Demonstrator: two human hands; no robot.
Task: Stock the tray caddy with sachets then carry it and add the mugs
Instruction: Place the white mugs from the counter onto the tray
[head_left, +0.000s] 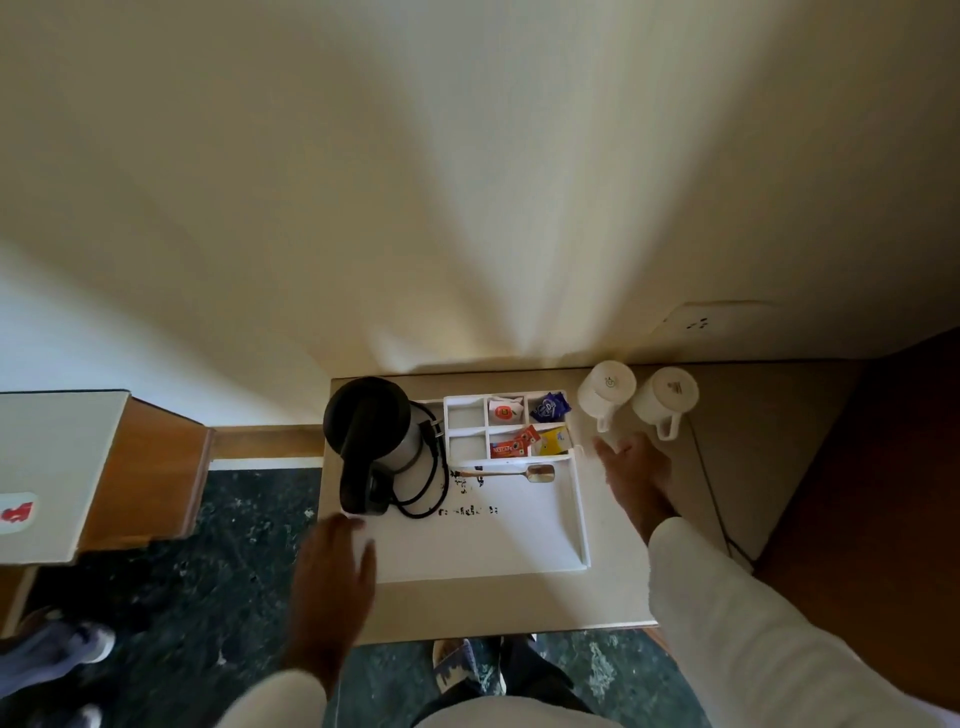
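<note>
Stocked already, by the look of it: white tray caddy (519, 540) set down on the beige desk (670, 582) against the far wall, four of its six small compartments holding sachets. Far row: left cell empty, middle with a white sachet bearing an orange mark (503, 411), right with a blue sachet (548, 408). Near row: left cell empty, then red coffee sachets (514, 444) and a yellow sachet (551, 441). Just near the compartments, a spoon (511, 473) lying across the open tray floor. On the tray's left part, a black and steel kettle (371, 441) with its cord looped beside it.

Judged from this: sachet step done, carrying done or nearly so, mugs left to add. Left mug (605, 392) and right mug (667, 400), both white, standing upside down on the desk just right of the tray's far corner, handles toward the near side, neither on the tray yet.

Right hand (634, 467) stretched out over the desk between the tray's right rim and the mugs, fingers spread wide and pointing far-left, empty, near the left mug's handle but apart from it; white sleeve (753, 623) running back to the near right. Left hand (332, 566) blurred at the tray's near-left corner, fingers loosely spread over the edge, holding nothing; contact with the rim not clear.
</note>
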